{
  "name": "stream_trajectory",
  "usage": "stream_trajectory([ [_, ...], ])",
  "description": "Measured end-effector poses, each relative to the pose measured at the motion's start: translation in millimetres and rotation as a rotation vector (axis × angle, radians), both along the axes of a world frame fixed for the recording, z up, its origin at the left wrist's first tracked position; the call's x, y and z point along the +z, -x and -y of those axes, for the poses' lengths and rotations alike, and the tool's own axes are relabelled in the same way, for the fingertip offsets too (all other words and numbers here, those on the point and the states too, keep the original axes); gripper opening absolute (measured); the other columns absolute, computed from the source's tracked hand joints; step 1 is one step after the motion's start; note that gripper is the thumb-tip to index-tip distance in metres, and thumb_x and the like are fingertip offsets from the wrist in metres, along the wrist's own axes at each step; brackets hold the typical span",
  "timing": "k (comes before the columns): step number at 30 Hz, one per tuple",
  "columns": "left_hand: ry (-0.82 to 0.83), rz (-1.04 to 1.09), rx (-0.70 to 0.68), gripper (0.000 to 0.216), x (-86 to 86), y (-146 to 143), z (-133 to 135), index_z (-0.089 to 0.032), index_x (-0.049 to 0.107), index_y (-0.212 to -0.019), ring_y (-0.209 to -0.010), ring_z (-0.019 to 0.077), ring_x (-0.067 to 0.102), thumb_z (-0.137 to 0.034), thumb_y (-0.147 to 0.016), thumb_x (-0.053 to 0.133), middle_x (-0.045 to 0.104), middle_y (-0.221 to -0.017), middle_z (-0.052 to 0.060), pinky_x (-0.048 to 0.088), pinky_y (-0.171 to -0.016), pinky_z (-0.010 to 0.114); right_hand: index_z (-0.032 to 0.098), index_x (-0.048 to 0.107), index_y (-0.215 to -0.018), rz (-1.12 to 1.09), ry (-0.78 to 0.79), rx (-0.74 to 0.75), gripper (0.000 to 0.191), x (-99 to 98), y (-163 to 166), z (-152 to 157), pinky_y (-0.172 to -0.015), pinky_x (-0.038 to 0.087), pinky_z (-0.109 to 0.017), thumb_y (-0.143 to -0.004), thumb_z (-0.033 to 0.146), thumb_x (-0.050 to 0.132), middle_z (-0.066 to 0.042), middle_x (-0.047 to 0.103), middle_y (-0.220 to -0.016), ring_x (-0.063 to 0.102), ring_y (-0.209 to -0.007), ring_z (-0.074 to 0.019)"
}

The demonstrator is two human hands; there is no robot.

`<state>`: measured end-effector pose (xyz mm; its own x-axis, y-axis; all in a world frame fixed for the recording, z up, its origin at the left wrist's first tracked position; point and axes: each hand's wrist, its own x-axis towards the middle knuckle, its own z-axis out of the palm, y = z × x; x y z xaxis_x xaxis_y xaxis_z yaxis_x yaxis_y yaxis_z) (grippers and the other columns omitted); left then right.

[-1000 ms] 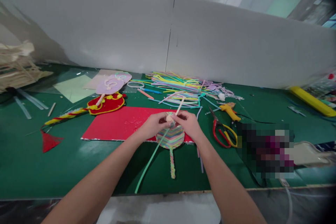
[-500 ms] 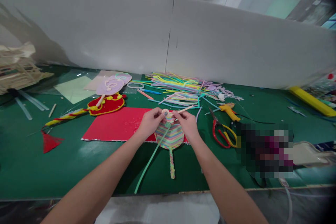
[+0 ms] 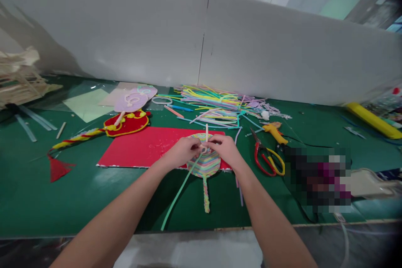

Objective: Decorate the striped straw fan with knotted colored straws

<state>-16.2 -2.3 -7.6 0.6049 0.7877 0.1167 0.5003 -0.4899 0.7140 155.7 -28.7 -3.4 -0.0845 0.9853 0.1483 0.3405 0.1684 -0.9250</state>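
The left hand (image 3: 182, 150) and right hand (image 3: 225, 146) pinch a slim, cream, fuzzy strip (image 3: 207, 132), its free end toward twelve o'clock, above a round, pastel-striped, handled disc (image 3: 207, 170) overlapping a flat red board (image 3: 135, 147). A long mint-green strip (image 3: 177, 198) trails toward seven.

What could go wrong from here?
1. The green strip trails toward the table's front edge near the left forearm, so it might get snagged.
2. The small pale strip is held only at the fingertips of the left hand and right hand; it could slip.
3. The scissors lie beside the right forearm; swinging outward might knock them.
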Motion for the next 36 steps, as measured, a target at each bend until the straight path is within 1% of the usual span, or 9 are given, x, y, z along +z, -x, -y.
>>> stream_trajectory([
  [4,0.030,-0.007,-0.013,0.014,-0.3,1,0,-0.017,0.050,-0.065,-0.054,0.0102,0.050,-0.025,-0.076,0.045,0.051,-0.060,-0.002,0.034,-0.049,0.019,0.017,0.066,-0.068,0.043,0.022,0.029,0.023,-1.6,-3,0,-0.057,0.045,-0.025,-0.065,0.040,0.064,-0.002,0.066,-0.068,0.059,-0.060,-0.0158],
  [9,0.105,0.083,0.000,0.024,-3.6,1,-1,-0.017,0.052,-0.067,-0.055,0.0110,0.053,-0.035,-0.079,0.043,0.055,-0.061,-0.001,0.037,-0.050,0.020,0.016,0.067,-0.071,-0.034,0.094,0.056,0.026,1.4,-3,1,-0.054,0.046,-0.026,-0.065,0.042,0.063,-0.003,0.066,-0.065,0.059,-0.054,-0.0158],
  [13,0.144,0.184,0.038,0.026,-3.5,-1,-1,-0.017,0.053,-0.067,-0.058,0.0122,0.055,-0.037,-0.079,0.044,0.058,-0.061,-0.001,0.040,-0.053,0.021,0.015,0.066,-0.070,-0.089,0.091,-0.025,0.026,1.3,0,1,-0.054,0.047,-0.027,-0.065,0.040,0.063,-0.002,0.063,-0.058,0.059,-0.052,-0.0158],
  [18,0.229,0.302,0.102,0.020,-1.6,-5,0,-0.016,0.054,-0.070,-0.066,0.0146,0.060,-0.034,-0.075,0.049,0.062,-0.067,0.001,0.044,-0.058,0.023,0.015,0.065,-0.070,-0.244,0.013,-0.158,0.025,-10.7,8,-4,-0.055,0.049,-0.028,-0.065,0.040,0.064,-0.002,0.062,-0.060,0.059,-0.053,-0.0157],
  [21,0.255,0.328,0.121,0.022,-1.3,-6,0,-0.016,0.053,-0.069,-0.065,0.0151,0.061,-0.036,-0.076,0.048,0.063,-0.067,0.002,0.046,-0.059,0.024,0.016,0.065,-0.071,-0.276,-0.010,-0.163,0.025,-17.4,11,-6,-0.058,0.051,-0.029,-0.066,0.040,0.063,-0.002,0.064,-0.065,0.060,-0.059,-0.0167],
  [26,0.270,0.345,0.175,0.025,0.2,-6,0,-0.016,0.053,-0.069,-0.063,0.0157,0.061,-0.040,-0.075,0.050,0.063,-0.064,0.002,0.046,-0.059,0.025,0.016,0.066,-0.074,-0.288,0.035,-0.150,0.029,-19.5,11,-7,-0.060,0.052,-0.031,-0.067,0.044,0.061,-0.003,0.065,-0.066,0.061,-0.062,-0.0188],
  [29,0.273,0.360,0.162,0.028,1.9,-5,-1,-0.015,0.054,-0.067,-0.063,0.0155,0.060,-0.041,-0.075,0.050,0.062,-0.063,0.002,0.046,-0.060,0.025,0.016,0.066,-0.072,-0.269,0.049,-0.134,0.029,-16.0,10,-6,-0.058,0.052,-0.031,-0.067,0.044,0.061,-0.002,0.065,-0.062,0.061,-0.059,-0.0184],
  [33,0.301,0.336,0.118,0.028,2.7,-3,-2,-0.014,0.057,-0.070,-0.064,0.0159,0.060,-0.041,-0.074,0.051,0.062,-0.063,0.002,0.045,-0.061,0.025,0.016,0.064,-0.065,-0.208,0.094,-0.114,0.028,-9.8,7,-4,-0.051,0.049,-0.028,-0.066,0.045,0.062,-0.002,0.063,-0.056,0.060,-0.049,-0.0171],
  [36,0.303,0.297,0.081,0.026,1.9,-1,-3,-0.014,0.058,-0.069,-0.064,0.0152,0.058,-0.039,-0.073,0.051,0.061,-0.063,0.001,0.045,-0.061,0.025,0.016,0.063,-0.063,-0.161,0.095,-0.094,0.027,-6.1,5,-4,-0.048,0.046,-0.025,-0.065,0.043,0.063,-0.002,0.063,-0.056,0.059,-0.047,-0.0162],
])
